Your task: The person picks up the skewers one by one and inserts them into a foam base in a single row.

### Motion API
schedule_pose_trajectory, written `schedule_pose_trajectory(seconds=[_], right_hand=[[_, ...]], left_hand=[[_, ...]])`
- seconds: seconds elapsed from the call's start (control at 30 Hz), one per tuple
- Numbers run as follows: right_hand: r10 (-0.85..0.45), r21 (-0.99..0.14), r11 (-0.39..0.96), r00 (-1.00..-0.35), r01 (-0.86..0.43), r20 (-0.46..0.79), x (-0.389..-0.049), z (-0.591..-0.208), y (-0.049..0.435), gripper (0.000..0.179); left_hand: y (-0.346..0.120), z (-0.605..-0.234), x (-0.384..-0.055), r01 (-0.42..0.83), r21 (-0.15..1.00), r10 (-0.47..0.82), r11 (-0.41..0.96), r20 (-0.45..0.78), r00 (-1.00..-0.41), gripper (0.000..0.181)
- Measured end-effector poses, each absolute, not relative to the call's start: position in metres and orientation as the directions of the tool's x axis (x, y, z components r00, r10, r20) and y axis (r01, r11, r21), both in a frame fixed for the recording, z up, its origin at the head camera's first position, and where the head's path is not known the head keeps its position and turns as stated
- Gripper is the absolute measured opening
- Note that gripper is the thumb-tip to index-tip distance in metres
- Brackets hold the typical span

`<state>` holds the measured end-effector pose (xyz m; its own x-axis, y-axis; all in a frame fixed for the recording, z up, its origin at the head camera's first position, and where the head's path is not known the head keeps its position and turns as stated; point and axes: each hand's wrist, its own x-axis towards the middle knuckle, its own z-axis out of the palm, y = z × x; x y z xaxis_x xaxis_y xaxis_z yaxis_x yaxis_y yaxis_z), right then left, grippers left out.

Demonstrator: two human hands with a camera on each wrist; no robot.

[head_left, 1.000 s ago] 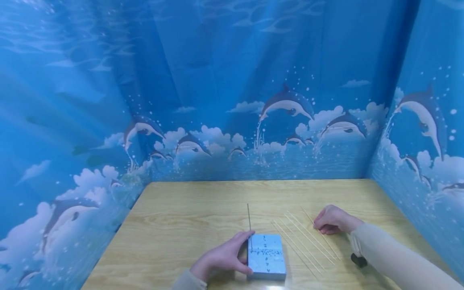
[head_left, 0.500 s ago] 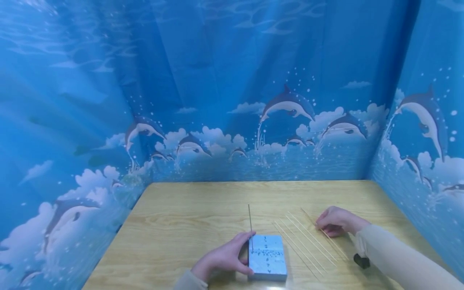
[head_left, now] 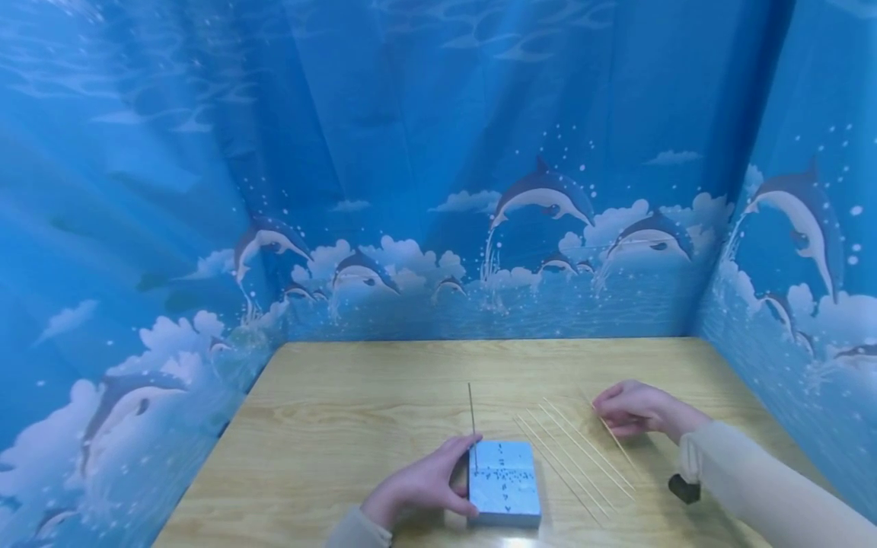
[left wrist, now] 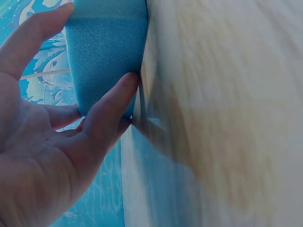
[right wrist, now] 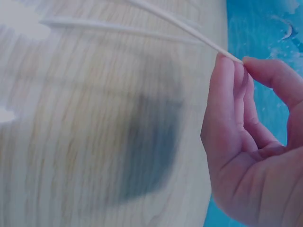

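My left hand [head_left: 425,483] grips the left side of a blue foam block [head_left: 505,498], thumb at the near corner and fingers at the far one. Dark dots and marks cover the block's top. A thin stick [head_left: 471,411] stands upright at its left side, tilted slightly. In the left wrist view the foam block [left wrist: 109,52] sits between the spread fingers. To the right, my right hand [head_left: 637,411] pinches a thin wooden skewer [head_left: 622,450] between thumb and fingertips. The right wrist view shows that skewer [right wrist: 184,28] slanting up over the table, its end at the fingertips.
Several similar skewers [head_left: 575,460] lie slanted and roughly parallel on the wooden table [head_left: 356,403] between the block and my right hand. A blue dolphin-print curtain [head_left: 411,190] surrounds the table at the back and sides. A black object [head_left: 684,489] hangs at the right cuff.
My right hand has pinched the rightmost skewer and lifted it off the table, turning slightly. The left hand and foam block have stayed in place.
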<state>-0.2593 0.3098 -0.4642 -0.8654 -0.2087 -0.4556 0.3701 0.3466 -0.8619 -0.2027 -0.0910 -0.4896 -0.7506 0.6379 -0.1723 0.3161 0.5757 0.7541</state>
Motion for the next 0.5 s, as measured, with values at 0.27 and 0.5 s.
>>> schedule_pose_trajectory(seconds=[0.27, 0.5], right_hand=[[-0.254, -0.896, 0.272, -0.872, 0.352, -0.419, -0.256, -0.449, 0.297, 0.031], [-0.293, -0.933, 0.154, -0.887, 0.324, -0.357, -0.252, -0.433, 0.287, 0.024]], left_hand=[[-0.089, -0.491, -0.203, 0.320, 0.743, 0.635, 0.587, -0.178, -0.751, 0.109], [-0.089, -0.491, -0.204, 0.325, 0.749, 0.642, 0.577, -0.170, -0.748, 0.109]])
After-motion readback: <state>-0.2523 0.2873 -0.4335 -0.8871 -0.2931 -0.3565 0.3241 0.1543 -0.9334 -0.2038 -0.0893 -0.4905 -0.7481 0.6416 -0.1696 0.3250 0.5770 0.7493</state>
